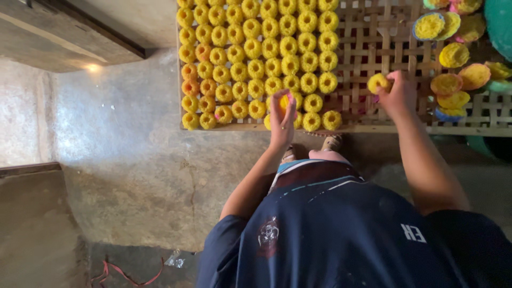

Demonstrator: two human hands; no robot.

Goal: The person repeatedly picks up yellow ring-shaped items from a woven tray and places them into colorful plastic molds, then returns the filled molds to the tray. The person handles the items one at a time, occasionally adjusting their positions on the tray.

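Below you stands a woven bamboo rack (373,32), a broad lattice tray that runs from the middle of the scene off to the right, its near rail (384,128) just beyond your feet. Its left half is packed with yellow ring-shaped pieces (256,53) set in tidy rows, a few of them more orange along the far-left column, while the lattice to the right of those rows lies bare. At the far right a loose heap of moulds filled with yellow (453,58) crowds the corner, some in blue, pink or green cups. The grey concrete floor (122,160) spreads out to the left. Your left hand (281,120) reaches over the near rail with its fingers closed narrow around one yellow ring (286,100), held right at the near end of the packed rows, touching or just above its neighbours; you cannot tell which. Your right hand (397,93) is over the bare lattice, pinching a second yellow piece (377,82) at its fingertips. That piece lies well to the right of the last filled column, so the open gap in the rows sits to its left, nearer your left hand than your right.
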